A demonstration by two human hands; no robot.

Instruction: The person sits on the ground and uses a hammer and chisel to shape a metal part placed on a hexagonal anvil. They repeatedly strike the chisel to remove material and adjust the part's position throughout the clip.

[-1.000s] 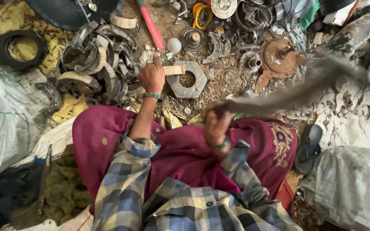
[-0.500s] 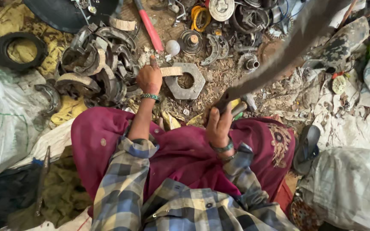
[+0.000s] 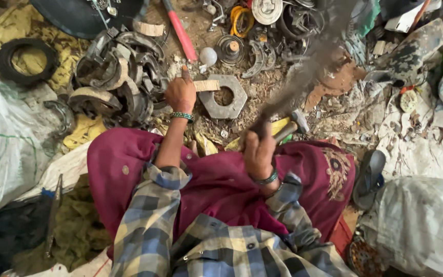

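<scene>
Scrap-strewn dirt ground (image 3: pixel 262 87) spreads out in front of you, and you sit low on it with your maroon skirt (image 3: pixel 216 179) stretched across your knees and your plaid sleeves (image 3: pixel 149 225) reaching forward.

Nearest to you, your right hand (image 3: pixel 259 150) is closed tight around the handle of a long tool (image 3: pixel 303 77); its far part is a grey motion blur slanting up and to the right, so you cannot tell what kind of head it has. Just beside that fist lies a hammer (image 3: pixel 290 127) with a yellow grip, at the hem of the skirt. A dark sandal (image 3: pixel 369 177) lies at the right edge of the skirt.

Your left hand (image 3: pixel 180 94), a beaded bracelet at the wrist, reaches further out; its fingers pinch the near end of a small wooden block (image 3: pixel 207 85), forefinger pointing away from you. The block's other end rests on the rim of a big six-sided metal nut (image 3: pixel 224 96) that lies flat on the ground.

Left of your left hand sits a heap of curved metal shoes (image 3: pixel 116 82). Beyond lie a red-handled tool (image 3: pixel 180 31), a small pale ball (image 3: pixel 207 55) and round metal parts (image 3: pixel 266 10). A black rubber ring (image 3: pixel 25 60) lies on yellow cloth toward the far left corner, with white sacks (image 3: pixel 1 143) at the left edge.
</scene>
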